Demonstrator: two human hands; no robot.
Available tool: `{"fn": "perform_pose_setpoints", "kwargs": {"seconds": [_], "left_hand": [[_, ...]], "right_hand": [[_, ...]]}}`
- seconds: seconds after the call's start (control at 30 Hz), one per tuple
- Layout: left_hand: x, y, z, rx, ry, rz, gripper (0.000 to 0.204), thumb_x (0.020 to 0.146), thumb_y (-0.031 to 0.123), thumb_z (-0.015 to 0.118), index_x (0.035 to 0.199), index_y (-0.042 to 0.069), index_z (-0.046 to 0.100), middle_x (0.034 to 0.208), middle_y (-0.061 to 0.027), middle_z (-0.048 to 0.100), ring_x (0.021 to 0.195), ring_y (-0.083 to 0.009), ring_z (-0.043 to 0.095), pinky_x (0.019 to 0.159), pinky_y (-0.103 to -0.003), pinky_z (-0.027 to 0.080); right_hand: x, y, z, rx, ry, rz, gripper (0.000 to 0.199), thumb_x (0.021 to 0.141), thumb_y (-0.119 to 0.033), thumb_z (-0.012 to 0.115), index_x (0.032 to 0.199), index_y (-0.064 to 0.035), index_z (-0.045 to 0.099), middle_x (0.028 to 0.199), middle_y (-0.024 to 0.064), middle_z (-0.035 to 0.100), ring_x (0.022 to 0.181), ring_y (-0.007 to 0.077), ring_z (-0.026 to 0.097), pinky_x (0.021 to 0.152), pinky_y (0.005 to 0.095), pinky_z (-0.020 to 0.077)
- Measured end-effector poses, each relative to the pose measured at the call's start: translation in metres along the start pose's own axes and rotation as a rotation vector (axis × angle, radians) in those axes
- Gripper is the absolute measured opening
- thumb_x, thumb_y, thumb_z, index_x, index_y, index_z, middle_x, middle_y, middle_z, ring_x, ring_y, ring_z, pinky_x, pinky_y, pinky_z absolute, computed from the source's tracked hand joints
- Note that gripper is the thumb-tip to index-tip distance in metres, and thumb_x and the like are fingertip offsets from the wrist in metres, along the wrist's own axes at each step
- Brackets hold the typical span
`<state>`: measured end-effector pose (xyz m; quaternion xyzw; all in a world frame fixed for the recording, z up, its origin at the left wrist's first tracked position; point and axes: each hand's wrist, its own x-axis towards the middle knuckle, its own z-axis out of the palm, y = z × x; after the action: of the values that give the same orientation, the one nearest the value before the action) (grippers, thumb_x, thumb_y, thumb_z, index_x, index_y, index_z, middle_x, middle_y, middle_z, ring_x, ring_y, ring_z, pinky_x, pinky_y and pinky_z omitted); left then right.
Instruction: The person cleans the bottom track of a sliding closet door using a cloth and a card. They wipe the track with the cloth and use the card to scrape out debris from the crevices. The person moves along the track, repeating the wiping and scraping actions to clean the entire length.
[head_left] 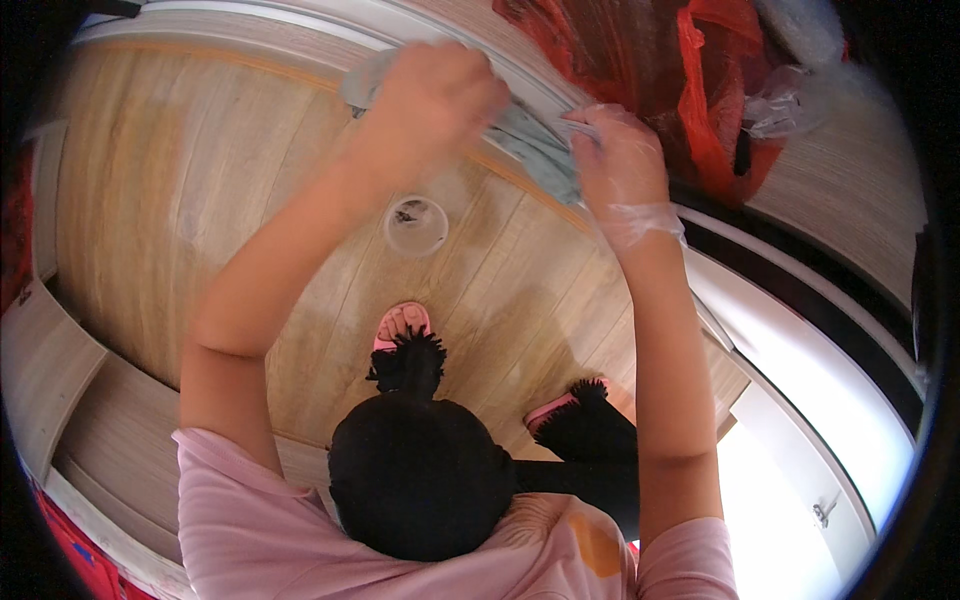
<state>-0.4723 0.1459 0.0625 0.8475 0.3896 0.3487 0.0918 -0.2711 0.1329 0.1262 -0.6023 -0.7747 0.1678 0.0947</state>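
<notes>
A grey-green cloth point(535, 155) stretches along a pale ledge or track at the top of the view. My left hand point(440, 100), blurred by motion, is curled over the cloth, which shows on both sides of it. My right hand point(622, 165) wears a thin clear plastic glove, bunched at the wrist. Its fingers are bent closed at the cloth's right end, by a thin whitish edge that may be loose glove plastic. My left fingertips are hidden from view.
A clear round tub point(417, 226) with dark bits inside stands on the wood-look floor point(250, 150), ahead of my pink slippers point(403, 325). Red plastic bags point(700, 80) lie at the upper right, beyond the track. A white door or panel point(800, 460) is at the right.
</notes>
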Motion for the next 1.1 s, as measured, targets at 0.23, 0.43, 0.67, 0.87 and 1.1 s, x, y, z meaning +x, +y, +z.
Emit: {"fn": "perform_pose_setpoints", "kwargs": {"seconds": [0.23,0.43,0.67,0.87,1.1], "left_hand": [[-0.027,0.030,0.030,0.049,-0.031,0.084,0.019,0.066,0.013,0.057,0.084,0.008,0.060,0.090,-0.0042,0.054,0.086,-0.0225,0.052,0.075,-0.036,0.041],[-0.040,0.036,0.037,-0.097,-0.160,0.173,0.019,0.068,0.012,0.055,0.086,0.007,0.058,0.090,-0.0060,0.054,0.086,-0.0232,0.052,0.075,-0.035,0.042],[-0.040,0.024,0.038,-0.220,0.063,-0.077,0.022,0.071,0.010,0.067,0.089,0.005,0.055,0.082,-0.0090,0.054,0.077,-0.0257,0.054,0.068,-0.037,0.045],[-0.065,0.015,0.027,-0.246,0.245,-0.749,0.020,0.071,0.000,0.063,0.090,0.001,0.056,0.085,-0.0128,0.055,0.076,-0.0253,0.055,0.067,-0.034,0.045],[-0.111,-0.021,0.026,-0.194,0.283,-1.053,0.027,0.075,0.002,0.057,0.102,0.000,0.059,0.092,-0.0162,0.058,0.080,-0.0280,0.058,0.072,-0.036,0.046]], "right_hand": [[0.014,-0.004,0.009,-0.099,-0.103,0.032,0.021,0.074,-0.005,0.048,0.091,-0.0030,0.062,0.092,0.0205,0.060,0.089,0.0374,0.057,0.078,0.0427,0.0460],[0.017,-0.003,0.012,-0.152,-0.136,0.004,0.022,0.073,-0.005,0.046,0.088,-0.0031,0.061,0.091,0.0220,0.060,0.088,0.0396,0.057,0.077,0.0450,0.0469],[0.017,-0.009,0.012,-0.157,-0.156,-0.058,0.017,0.072,-0.005,0.047,0.083,-0.0011,0.059,0.091,0.0222,0.059,0.087,0.0389,0.057,0.075,0.0453,0.0467],[0.017,-0.012,0.016,-0.073,-0.087,-0.139,0.012,0.074,-0.003,0.046,0.079,-0.0016,0.057,0.084,0.0211,0.057,0.083,0.0386,0.057,0.075,0.0453,0.0463],[0.022,-0.025,0.022,-0.167,-0.099,-0.136,0.012,0.075,-0.002,0.047,0.082,-0.0003,0.056,0.087,0.0203,0.058,0.085,0.0375,0.056,0.076,0.0437,0.0459]]}}
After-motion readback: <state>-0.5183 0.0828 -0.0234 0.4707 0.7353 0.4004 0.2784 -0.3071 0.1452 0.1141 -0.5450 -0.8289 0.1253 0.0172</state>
